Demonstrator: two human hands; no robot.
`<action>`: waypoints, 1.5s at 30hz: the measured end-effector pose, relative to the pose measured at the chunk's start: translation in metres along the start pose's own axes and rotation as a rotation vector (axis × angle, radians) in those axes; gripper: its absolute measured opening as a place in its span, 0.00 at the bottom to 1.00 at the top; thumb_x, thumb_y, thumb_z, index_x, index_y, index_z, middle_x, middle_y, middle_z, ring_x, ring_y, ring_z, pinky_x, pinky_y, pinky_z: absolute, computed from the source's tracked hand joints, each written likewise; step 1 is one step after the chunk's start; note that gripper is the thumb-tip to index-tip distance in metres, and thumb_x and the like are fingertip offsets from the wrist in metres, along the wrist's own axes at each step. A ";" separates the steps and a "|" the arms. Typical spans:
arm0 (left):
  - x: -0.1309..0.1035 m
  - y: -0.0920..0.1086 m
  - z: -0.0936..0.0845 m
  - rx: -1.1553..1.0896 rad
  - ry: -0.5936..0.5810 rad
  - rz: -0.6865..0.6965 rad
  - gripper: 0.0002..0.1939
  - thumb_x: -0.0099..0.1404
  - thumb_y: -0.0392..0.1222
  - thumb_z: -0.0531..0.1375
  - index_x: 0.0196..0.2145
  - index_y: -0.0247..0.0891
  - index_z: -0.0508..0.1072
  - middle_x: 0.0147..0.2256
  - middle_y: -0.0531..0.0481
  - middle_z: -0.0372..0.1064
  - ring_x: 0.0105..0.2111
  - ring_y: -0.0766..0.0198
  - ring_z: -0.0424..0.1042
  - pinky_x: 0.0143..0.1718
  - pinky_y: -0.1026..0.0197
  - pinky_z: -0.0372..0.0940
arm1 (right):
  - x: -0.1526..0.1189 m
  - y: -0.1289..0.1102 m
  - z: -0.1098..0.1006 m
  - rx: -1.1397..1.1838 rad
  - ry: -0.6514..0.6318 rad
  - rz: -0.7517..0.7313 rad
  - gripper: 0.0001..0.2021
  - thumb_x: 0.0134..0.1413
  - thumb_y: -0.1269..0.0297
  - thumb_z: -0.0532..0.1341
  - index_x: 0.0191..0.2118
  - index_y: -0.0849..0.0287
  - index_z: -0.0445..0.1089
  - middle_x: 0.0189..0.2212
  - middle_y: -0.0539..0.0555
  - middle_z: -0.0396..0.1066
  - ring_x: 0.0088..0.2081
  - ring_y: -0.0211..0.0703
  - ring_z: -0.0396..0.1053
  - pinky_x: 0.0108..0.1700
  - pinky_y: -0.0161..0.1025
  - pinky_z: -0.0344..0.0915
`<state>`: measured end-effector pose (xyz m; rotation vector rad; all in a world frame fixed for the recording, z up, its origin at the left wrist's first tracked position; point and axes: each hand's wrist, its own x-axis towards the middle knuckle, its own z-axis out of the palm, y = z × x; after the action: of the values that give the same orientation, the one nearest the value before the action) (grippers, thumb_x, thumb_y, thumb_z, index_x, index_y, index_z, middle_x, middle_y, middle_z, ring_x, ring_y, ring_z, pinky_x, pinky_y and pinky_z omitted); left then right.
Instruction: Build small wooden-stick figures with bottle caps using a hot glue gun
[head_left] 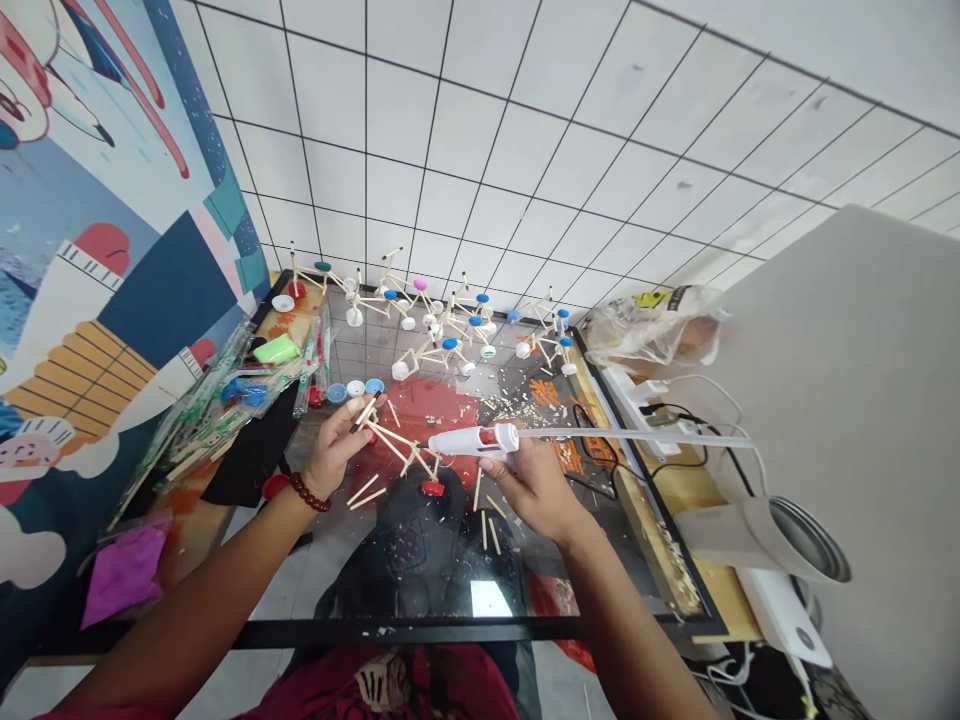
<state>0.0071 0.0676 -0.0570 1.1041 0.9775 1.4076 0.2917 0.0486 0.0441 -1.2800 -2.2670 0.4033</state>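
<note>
My left hand (330, 455), with a beaded bracelet at the wrist, pinches a small bike-like model of wooden sticks (409, 455) by its dark-tipped end. A red bottle cap (433, 489) sits at the model's other end like a wheel. My right hand (536, 490) is wrapped round a white hot glue gun (461, 441), its nozzle at a joint of the sticks; whether it touches cannot be told. A long clear glue stick (637, 434) juts from the gun's back. Loose wooden sticks (484, 530) lie below my hands on the glass tabletop (442, 600).
Several similar stick models (450, 343) stand along the tiled wall. Loose blue and white caps (355, 388) lie left of centre. Plastic packets (255, 390) cover the left edge. Wood scraps (517, 405), power strips (637, 400) and a plastic bag (656, 325) are at the right.
</note>
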 end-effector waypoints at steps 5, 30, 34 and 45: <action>0.000 -0.002 -0.001 0.021 0.007 0.020 0.25 0.58 0.48 0.66 0.54 0.43 0.75 0.55 0.46 0.73 0.59 0.48 0.68 0.59 0.49 0.62 | 0.001 0.000 0.007 -0.041 -0.014 -0.026 0.11 0.64 0.56 0.53 0.39 0.58 0.65 0.29 0.56 0.73 0.29 0.47 0.68 0.32 0.40 0.60; 0.000 0.000 0.000 0.008 0.009 0.019 0.25 0.57 0.44 0.66 0.53 0.42 0.75 0.55 0.45 0.74 0.58 0.48 0.69 0.60 0.49 0.62 | -0.004 -0.001 0.001 0.096 -0.006 -0.042 0.12 0.65 0.56 0.56 0.47 0.56 0.70 0.38 0.57 0.75 0.40 0.51 0.70 0.43 0.45 0.64; 0.000 0.001 0.000 0.008 -0.004 0.021 0.25 0.57 0.45 0.66 0.53 0.42 0.76 0.55 0.45 0.74 0.57 0.48 0.69 0.59 0.49 0.62 | -0.004 0.000 0.008 0.021 0.035 -0.040 0.13 0.64 0.56 0.54 0.40 0.58 0.70 0.35 0.58 0.74 0.35 0.50 0.69 0.39 0.44 0.64; 0.000 0.002 0.001 0.030 0.003 0.011 0.26 0.56 0.46 0.67 0.53 0.43 0.75 0.55 0.46 0.74 0.59 0.48 0.68 0.59 0.50 0.63 | -0.001 -0.001 0.013 -0.081 0.054 0.013 0.14 0.63 0.55 0.53 0.42 0.59 0.68 0.33 0.58 0.72 0.33 0.51 0.68 0.35 0.43 0.63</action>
<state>0.0071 0.0671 -0.0545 1.1311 0.9992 1.4075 0.2844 0.0473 0.0334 -1.3303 -2.2517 0.2809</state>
